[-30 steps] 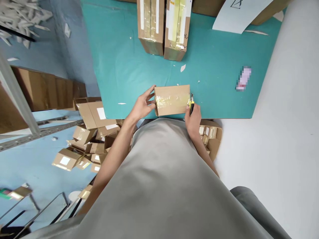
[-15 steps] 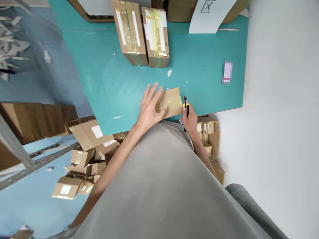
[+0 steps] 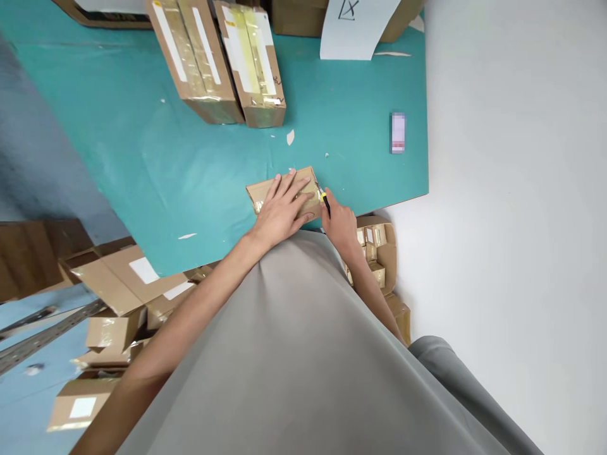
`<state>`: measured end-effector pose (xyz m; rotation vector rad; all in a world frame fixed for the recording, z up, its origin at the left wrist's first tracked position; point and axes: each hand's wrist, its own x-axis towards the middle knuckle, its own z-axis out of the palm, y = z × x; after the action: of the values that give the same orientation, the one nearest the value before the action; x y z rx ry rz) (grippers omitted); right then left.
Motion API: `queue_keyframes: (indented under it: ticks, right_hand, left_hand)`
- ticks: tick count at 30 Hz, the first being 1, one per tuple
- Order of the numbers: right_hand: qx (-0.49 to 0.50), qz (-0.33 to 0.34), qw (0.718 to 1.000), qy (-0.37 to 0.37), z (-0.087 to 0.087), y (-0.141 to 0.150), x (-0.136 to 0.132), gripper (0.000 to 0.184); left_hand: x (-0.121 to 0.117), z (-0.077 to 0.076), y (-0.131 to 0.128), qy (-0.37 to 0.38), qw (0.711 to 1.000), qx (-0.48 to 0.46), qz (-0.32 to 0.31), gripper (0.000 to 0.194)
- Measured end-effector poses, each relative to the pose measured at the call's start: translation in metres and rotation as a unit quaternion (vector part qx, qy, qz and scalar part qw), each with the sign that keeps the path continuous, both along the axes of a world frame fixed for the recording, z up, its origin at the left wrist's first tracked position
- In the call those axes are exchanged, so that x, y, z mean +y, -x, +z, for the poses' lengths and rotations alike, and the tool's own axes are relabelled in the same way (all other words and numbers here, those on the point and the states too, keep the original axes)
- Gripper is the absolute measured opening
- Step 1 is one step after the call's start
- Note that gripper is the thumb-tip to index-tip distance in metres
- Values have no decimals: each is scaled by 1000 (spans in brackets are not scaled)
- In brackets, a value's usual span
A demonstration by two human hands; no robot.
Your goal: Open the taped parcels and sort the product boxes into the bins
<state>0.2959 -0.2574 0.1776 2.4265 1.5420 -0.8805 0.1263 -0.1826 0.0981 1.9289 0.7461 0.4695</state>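
A small taped cardboard box (image 3: 260, 189) lies near the front edge of the green tabletop (image 3: 142, 164). My left hand (image 3: 279, 212) rests flat across its top, fingers spread, covering much of the tape. In my right hand (image 3: 340, 224) is a yellow-and-black utility knife (image 3: 325, 198), gripped with the fingers wrapped round it. Its blade is at the box's right end, seemingly touching the taped edge; how deep it sits I cannot tell.
Two taped cartons, a left one (image 3: 199, 63) and a right one (image 3: 253, 69), stand at the back. A blurred-out phone-like object (image 3: 398, 133) lies to the right. An open carton of small boxes (image 3: 389, 253) sits below the table; opened cartons (image 3: 118, 278) pile up at lower left.
My left hand has settled flat onto the box. The knife in my right hand has moved against the box's right end, its blade tilting left. The view has shifted, so the table appears further left.
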Motion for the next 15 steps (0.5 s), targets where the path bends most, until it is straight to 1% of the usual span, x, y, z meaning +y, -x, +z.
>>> queue_keyframes:
  ticks: [3, 7, 11, 15]
  right_hand:
    - [-18, -9, 1000, 15, 3, 6, 7, 62]
    - [-30, -24, 999, 28, 6, 12, 9, 66]
    - [-52, -34, 997, 51, 12, 14, 2, 63]
    - [-64, -36, 994, 80, 15, 15, -11, 61]
  left_hand:
    - [1, -1, -2, 9, 1000, -9, 10, 55]
    - [0, -2, -5, 22, 999, -19, 17, 64]
    - [-1, -2, -7, 24, 999, -17, 26, 64]
    - [-2, -5, -7, 17, 999, -15, 28, 65]
